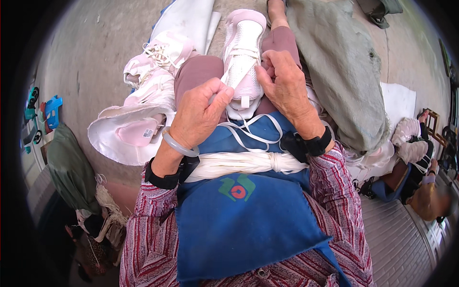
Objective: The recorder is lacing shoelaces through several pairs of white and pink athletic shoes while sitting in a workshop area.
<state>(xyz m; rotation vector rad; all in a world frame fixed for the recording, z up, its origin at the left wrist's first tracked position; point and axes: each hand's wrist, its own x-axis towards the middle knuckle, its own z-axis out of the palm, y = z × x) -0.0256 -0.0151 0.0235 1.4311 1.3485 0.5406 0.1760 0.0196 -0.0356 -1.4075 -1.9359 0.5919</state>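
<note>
A white mesh and pink sneaker upper lies between my knees, its pink toe away from me and its tongue tab near me. Flat white shoelace crosses its front. My left hand pinches a stretch of that lace at the upper's left side. At its right edge, my right hand is closed, thumb against the edge; what its curled fingers hold is hidden. Loose lace loops hang from the near end over my blue apron. A tied bundle of white laces lies across my lap.
More white and pink shoe uppers are piled at my left, one lying open with its pink lining showing. Grey-green cloth covers something at my right. Another person sits farther right beside more uppers.
</note>
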